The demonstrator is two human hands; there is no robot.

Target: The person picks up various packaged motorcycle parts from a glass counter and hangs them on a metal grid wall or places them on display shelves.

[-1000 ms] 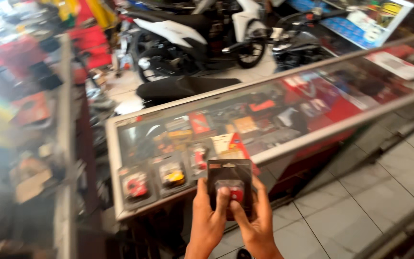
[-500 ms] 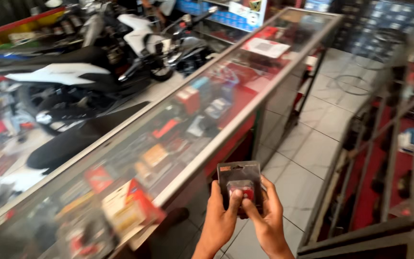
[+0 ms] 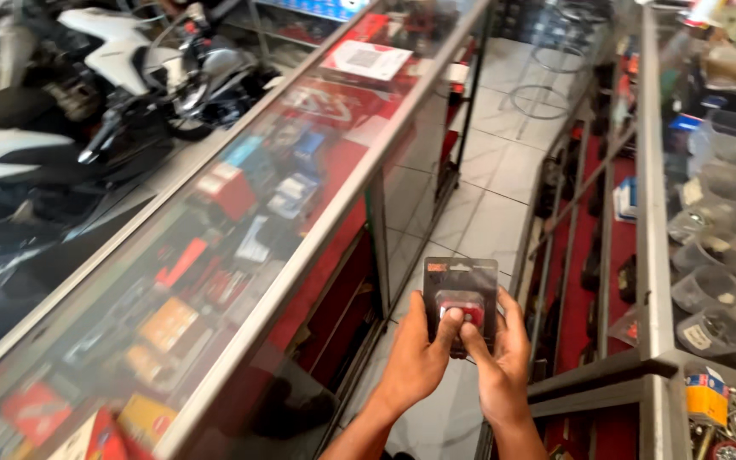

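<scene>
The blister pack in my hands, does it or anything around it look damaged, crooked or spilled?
Nothing stands out. The dark blister pack is upright and looks intact, with the left hand and right hand both pressing thumbs on its red insert. Goods in the glass display counter look jumbled, but the picture is blurred.

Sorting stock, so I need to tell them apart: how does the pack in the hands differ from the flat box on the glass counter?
The blister pack is dark with a red part; the flat box is mostly white. The pack is held upright by both hands, left and right; the box lies flat on the glass counter. Both are rectangular.
</scene>
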